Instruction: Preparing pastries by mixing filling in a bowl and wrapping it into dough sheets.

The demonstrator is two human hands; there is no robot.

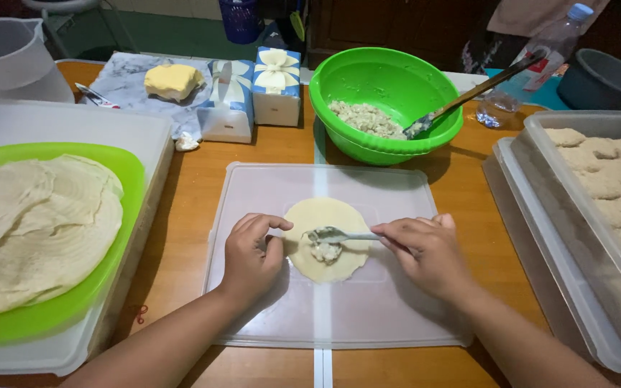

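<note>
A small round dough wrapper (332,215) lies on a clear plastic lid (368,302) in front of me. A lump of pale filling (325,252) sits at its middle. My right hand (425,251) grips a metal spoon (343,235) whose bowl rests over the filling. My left hand (251,253) presses the wrapper's left edge with curled fingers. Behind the lid stands a green bowl (389,75) with more filling (366,118) and a second spoon (468,93) leaning in it.
A green plate (120,169) stacked with wrappers (34,230) sits on a white lid at left. A clear tub (576,215) of filled pieces stands at right. At the back are a butter block (172,79), tissue boxes (253,90), a jug (10,54) and a bottle (533,61).
</note>
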